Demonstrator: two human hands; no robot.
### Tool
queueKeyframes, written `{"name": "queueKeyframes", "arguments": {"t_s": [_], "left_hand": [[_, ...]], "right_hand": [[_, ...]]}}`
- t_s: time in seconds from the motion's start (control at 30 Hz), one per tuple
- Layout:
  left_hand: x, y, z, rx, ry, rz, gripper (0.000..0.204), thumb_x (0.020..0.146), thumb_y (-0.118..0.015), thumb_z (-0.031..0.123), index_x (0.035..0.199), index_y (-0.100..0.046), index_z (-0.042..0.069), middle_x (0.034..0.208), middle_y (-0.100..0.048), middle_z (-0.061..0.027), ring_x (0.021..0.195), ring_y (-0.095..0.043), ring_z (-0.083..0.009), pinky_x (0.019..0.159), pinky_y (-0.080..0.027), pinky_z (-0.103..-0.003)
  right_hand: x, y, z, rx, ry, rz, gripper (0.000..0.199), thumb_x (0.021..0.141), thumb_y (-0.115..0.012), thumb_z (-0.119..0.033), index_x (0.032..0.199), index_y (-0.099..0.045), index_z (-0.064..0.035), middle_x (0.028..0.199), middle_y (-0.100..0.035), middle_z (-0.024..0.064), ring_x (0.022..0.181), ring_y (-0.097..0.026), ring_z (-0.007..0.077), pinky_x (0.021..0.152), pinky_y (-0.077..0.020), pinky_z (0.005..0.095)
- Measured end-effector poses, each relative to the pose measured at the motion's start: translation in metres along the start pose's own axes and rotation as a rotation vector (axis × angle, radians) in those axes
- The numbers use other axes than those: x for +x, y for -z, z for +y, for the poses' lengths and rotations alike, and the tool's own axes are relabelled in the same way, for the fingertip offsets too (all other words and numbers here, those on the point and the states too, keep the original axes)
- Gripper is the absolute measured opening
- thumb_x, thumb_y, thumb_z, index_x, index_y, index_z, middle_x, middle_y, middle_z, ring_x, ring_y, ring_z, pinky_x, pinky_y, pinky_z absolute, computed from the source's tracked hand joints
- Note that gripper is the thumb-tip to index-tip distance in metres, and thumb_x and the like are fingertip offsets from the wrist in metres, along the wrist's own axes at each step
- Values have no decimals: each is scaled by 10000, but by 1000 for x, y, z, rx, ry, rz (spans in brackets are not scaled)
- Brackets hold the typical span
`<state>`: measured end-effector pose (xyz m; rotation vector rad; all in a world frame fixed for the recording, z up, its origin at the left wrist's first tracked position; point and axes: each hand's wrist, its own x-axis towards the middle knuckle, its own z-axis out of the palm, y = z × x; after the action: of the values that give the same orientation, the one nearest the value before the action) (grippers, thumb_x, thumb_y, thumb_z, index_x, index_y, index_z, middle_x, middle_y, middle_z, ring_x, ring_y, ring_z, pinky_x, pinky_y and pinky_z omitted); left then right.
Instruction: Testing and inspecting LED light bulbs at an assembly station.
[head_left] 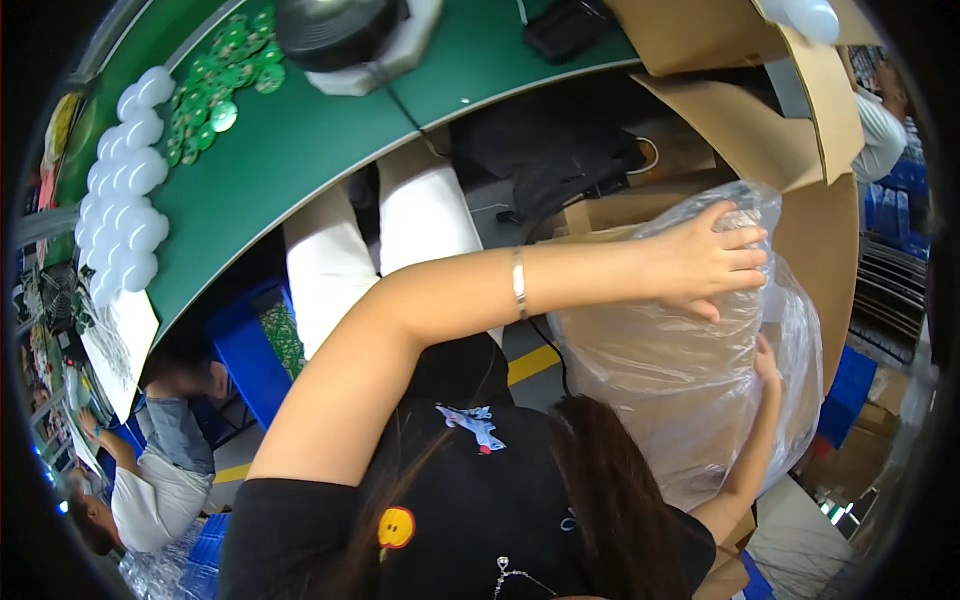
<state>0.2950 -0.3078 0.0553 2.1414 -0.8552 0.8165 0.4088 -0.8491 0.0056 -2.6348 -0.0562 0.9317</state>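
A large sheet of clear, crinkled plastic lies over brown cardboard on my right side. My left hand reaches across and rests on its upper part, fingers spread flat against the film. Lower down, my right hand touches the right side of the same plastic. One finger or thumb of it points up; its other fingers are hidden. Just beyond the plastic stands the brown side of an open cardboard carton. Whether the plastic is a bag or a loose sheet I cannot tell.
A green worktable curves ahead, holding several green round circuit boards, white domed pieces and a black round device. Carton flaps jut out at right. A blue bin sits under the table. Other people sit nearby.
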Motion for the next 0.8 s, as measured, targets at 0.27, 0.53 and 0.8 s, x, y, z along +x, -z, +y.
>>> {"name": "queueKeyframes", "arguments": {"t_s": [0.27,0.53,0.8], "left_hand": [[-59,84,1,-149,132,106,710,785,-636,476,1342,-374,122,1340,-393,-172,1261,-374,-338,1025,-295,-508],[-202,210,16,-821,764,459,745,843,-620,448,1394,-285,75,1362,-355,-110,1209,-418,-229,997,-364,-365],[-289,331,31,-643,978,1243,792,728,-660,574,1241,-402,30,1099,-563,-174,899,-623,-255,754,-528,-344]], "right_hand": [[-177,-51,-282,923,585,496,635,785,-624,-184,1358,-352,-141,1317,-395,185,882,-587,239,702,-525,354],[-124,-266,-590,477,1354,-82,415,715,-680,-120,1117,-594,-64,1378,-342,279,1254,-385,394,1007,-334,472],[-119,-340,-751,701,1382,-586,601,758,-680,-38,1308,-437,-24,1384,-336,152,1033,-569,195,766,-505,287]]}}
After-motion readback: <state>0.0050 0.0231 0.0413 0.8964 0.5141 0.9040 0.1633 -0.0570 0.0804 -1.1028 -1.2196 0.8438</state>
